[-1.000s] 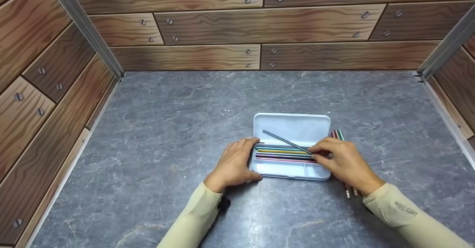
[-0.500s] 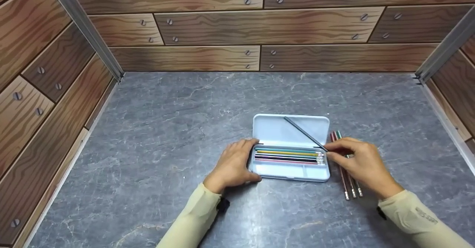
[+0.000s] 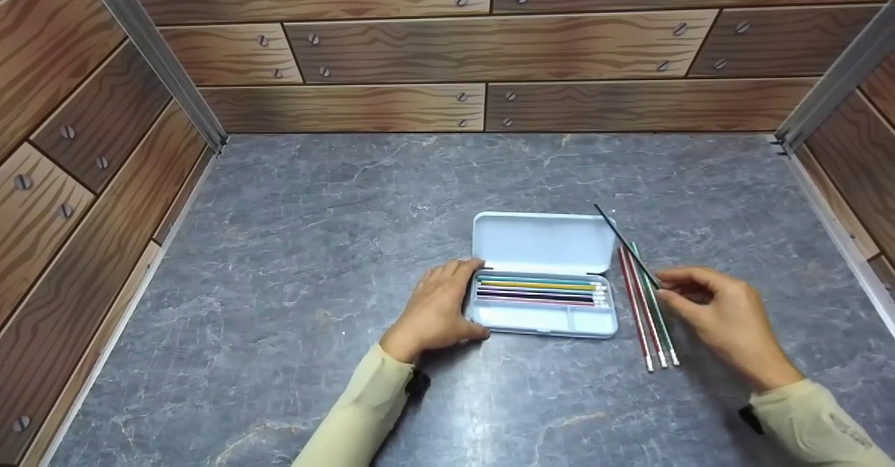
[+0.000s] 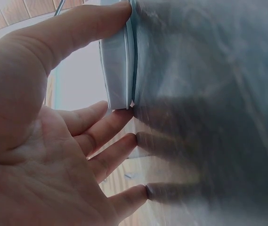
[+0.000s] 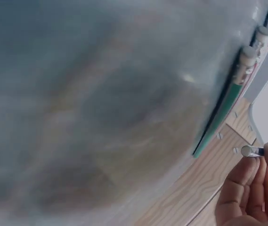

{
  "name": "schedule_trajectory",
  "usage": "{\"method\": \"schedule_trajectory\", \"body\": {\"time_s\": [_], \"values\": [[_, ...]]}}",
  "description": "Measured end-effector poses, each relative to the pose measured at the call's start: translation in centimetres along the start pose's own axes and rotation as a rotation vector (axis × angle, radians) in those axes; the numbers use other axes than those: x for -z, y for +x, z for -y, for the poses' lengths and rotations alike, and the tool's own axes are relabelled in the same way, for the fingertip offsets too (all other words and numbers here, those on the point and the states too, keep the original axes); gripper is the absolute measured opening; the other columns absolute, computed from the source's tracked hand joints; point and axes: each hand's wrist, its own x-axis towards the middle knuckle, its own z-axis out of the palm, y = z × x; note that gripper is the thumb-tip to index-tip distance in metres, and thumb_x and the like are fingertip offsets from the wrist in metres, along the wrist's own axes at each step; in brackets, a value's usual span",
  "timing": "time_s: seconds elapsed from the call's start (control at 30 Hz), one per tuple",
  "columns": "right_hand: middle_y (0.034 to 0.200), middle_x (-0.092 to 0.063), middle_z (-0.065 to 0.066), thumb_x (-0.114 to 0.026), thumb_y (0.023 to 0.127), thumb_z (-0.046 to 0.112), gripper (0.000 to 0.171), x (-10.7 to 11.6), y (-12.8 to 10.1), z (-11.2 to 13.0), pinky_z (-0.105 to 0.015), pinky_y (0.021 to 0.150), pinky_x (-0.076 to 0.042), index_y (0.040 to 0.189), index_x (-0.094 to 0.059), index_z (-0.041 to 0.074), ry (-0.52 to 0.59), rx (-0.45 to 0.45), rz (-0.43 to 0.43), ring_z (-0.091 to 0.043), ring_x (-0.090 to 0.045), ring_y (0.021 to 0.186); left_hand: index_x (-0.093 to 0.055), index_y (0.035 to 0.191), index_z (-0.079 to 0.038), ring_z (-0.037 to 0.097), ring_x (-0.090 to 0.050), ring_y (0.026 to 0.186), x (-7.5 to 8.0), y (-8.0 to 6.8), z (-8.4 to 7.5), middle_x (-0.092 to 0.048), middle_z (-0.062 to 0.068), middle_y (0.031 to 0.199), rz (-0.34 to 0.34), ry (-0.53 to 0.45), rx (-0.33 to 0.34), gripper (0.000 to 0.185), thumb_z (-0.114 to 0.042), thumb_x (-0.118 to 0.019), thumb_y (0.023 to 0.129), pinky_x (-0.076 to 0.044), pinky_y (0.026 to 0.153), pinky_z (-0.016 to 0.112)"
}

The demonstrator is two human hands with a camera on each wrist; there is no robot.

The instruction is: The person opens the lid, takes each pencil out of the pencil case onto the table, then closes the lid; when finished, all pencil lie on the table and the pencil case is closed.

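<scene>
Found on the counter, well short of its far edge and somewhat nearer its right edge than its left, a pale blue pencil case with its lid laid back towards the far edge. Counted in its hinge-side compartment a row of pencils, including teal, yellow, black and pink, with eraser ends to the right. Noted a divider near the right end of the other compartment.

Observed at the case's left end the left hand, spread, with fingers apart, thumb at the near left corner and fingertips by the hinge-side corner. Saw in the left wrist view lower fingertips reaching down to the counter.

Observed right of the case the right hand, pinching a dark pencil by its eraser end between thumb and fingertips. Recorded this pencil as slanting towards the far edge, across the loose pencils as seen from above. Could not determine contact with them.

Located just beside the case's right end two red pencils and a green pencil, side by side, with erasers towards the near edge. Noted wood-patterned panels rising along the far edge.
</scene>
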Motion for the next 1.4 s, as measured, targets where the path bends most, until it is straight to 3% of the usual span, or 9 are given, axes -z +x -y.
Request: {"method": "schedule_trajectory", "body": {"time_s": [0.27,0.47,0.73,1.03,1.4], "values": [[0.108,-0.083,-0.028,-0.087,0.092,0.000,0.031,1.5,-0.9,-1.1,-0.005,0.068,-0.055,0.122,-0.080,-0.008,-0.072,-0.129,0.064,0.020,-0.061,0.079,-0.048,0.166,-0.010,0.041,-0.054,0.151,-0.2,0.0,0.3,-0.059,0.015,0.161,-0.008,-0.002,-0.006,0.105,-0.027,-0.102,0.078,-0.036,0.135,0.060],[0.102,-0.084,-0.023,-0.087,0.093,0.006,0.033,2.1,-1.0,-1.4,-0.009,0.063,-0.053,0.122,-0.079,-0.009,-0.142,-0.188,0.142,0.017,-0.060,0.074,-0.048,0.166,-0.010,0.040,-0.054,0.151,-0.2,0.0,0.4,-0.060,0.014,0.160,-0.014,-0.004,-0.010,0.105,-0.026,-0.102,0.077,-0.036,0.135,0.060],[0.099,-0.084,-0.015,-0.084,0.094,0.011,0.039,2.5,-0.8,-1.0,-0.020,0.062,-0.054,0.126,-0.077,-0.010,-0.193,-0.282,0.306,0.000,-0.065,0.072,-0.048,0.166,-0.010,0.039,-0.055,0.148,-0.1,0.0,0.2,-0.060,0.013,0.160,-0.016,0.011,-0.021,0.105,-0.026,-0.102,0.077,-0.038,0.134,0.057],[0.095,-0.083,-0.013,-0.083,0.091,0.012,0.037,2.2,-0.8,-0.8,-0.023,0.062,-0.051,0.121,-0.078,-0.009,-0.229,-0.278,0.365,-0.012,-0.068,0.075,-0.048,0.166,-0.010,0.040,-0.055,0.148,-0.2,-0.1,0.2,-0.060,0.014,0.160,-0.016,0.008,-0.020,0.105,-0.027,-0.102,0.077,-0.037,0.134,0.059],[0.096,-0.084,-0.015,-0.082,0.094,0.012,0.035,2.2,-0.8,-0.1,-0.023,0.061,-0.053,0.122,-0.079,-0.009,-0.230,-0.268,0.348,-0.012,-0.069,0.074,-0.048,0.165,-0.009,0.040,-0.055,0.148,0.0,-0.1,0.0,-0.060,0.014,0.159,-0.018,0.003,-0.023,0.105,-0.026,-0.102,0.077,-0.038,0.134,0.059]]}}
